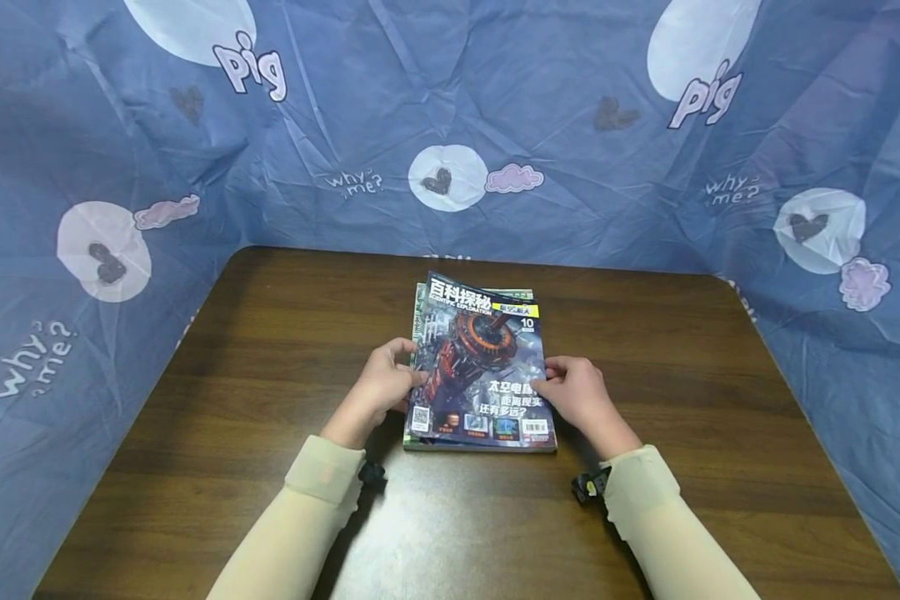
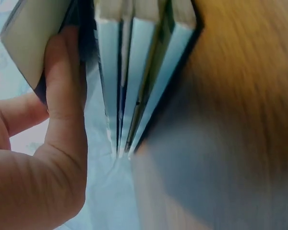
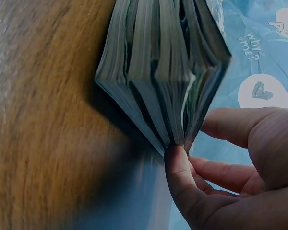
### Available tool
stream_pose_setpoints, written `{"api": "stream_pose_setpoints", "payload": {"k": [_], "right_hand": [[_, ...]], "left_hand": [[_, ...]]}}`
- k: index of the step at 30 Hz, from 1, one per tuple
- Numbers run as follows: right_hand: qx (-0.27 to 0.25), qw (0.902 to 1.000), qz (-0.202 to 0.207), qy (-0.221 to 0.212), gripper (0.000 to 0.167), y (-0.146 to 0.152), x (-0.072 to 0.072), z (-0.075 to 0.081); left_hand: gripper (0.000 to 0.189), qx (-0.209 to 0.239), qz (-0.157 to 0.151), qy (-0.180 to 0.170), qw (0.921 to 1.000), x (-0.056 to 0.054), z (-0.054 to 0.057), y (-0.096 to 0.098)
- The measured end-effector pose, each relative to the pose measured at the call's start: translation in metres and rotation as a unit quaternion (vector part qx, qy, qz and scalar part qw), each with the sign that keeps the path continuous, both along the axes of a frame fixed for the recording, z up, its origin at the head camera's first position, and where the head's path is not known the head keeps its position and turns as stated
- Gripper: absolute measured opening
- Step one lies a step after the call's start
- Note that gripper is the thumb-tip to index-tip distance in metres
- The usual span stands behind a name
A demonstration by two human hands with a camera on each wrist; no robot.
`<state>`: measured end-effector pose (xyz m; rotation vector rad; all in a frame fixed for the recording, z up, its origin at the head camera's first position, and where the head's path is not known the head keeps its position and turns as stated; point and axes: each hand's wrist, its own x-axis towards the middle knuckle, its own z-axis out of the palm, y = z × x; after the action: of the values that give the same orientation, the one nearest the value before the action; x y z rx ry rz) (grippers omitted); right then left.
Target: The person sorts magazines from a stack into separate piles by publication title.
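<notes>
A magazine (image 1: 480,367) with a dark space-scene cover and an orange-red structure lies a little askew on top of a stack of magazines (image 1: 418,312). My left hand (image 1: 386,379) pinches its left edge between thumb and fingers. In the left wrist view, this held magazine (image 2: 31,43) stands apart from the pale spines of the stack (image 2: 134,72). My right hand (image 1: 573,387) holds the right edge, thumb on the cover. In the right wrist view, a fingertip (image 3: 175,158) of that hand presses against the page edges of the stack (image 3: 153,91).
The stack rests on a brown wood-grain table (image 1: 682,417). A blue printed cloth (image 1: 570,208) hangs behind and along both sides of the table. Dark straps (image 1: 591,485) sit at both wrists, next to the pale sleeves (image 1: 645,492).
</notes>
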<state>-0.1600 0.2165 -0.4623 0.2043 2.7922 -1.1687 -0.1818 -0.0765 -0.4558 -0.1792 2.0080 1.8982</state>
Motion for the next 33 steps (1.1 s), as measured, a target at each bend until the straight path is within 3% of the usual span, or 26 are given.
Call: {"api": "stream_pose_setpoints", "payload": {"k": [8, 14, 17, 23, 27, 33], "right_hand": [[-0.034, 0.9994, -0.003, -0.002, 0.067, 0.001, -0.001, 0.004], [-0.110, 0.9939, 0.002, 0.001, 0.072, 0.004, -0.002, 0.008], [-0.172, 0.9849, 0.020, -0.007, 0.074, 0.004, -0.003, 0.009], [-0.297, 0.9531, 0.030, -0.048, 0.069, 0.000, -0.004, 0.010], [-0.330, 0.9416, 0.043, -0.053, 0.069, -0.005, -0.004, 0.014], [-0.347, 0.9348, 0.067, -0.036, 0.071, -0.017, -0.008, 0.018]], "left_hand": [[0.039, 0.052, 0.014, 0.004, 0.9985, 0.001, 0.003, -0.005], [0.039, 0.097, 0.016, 0.008, 0.9952, 0.004, 0.007, -0.010], [0.040, 0.110, 0.017, 0.013, 0.9937, 0.005, 0.010, -0.014], [0.044, 0.116, 0.022, 0.014, 0.9929, 0.006, 0.014, -0.020], [0.046, 0.111, 0.030, 0.015, 0.9932, 0.005, 0.015, -0.025], [0.049, 0.100, 0.042, 0.020, 0.9939, 0.002, 0.015, -0.038]]}}
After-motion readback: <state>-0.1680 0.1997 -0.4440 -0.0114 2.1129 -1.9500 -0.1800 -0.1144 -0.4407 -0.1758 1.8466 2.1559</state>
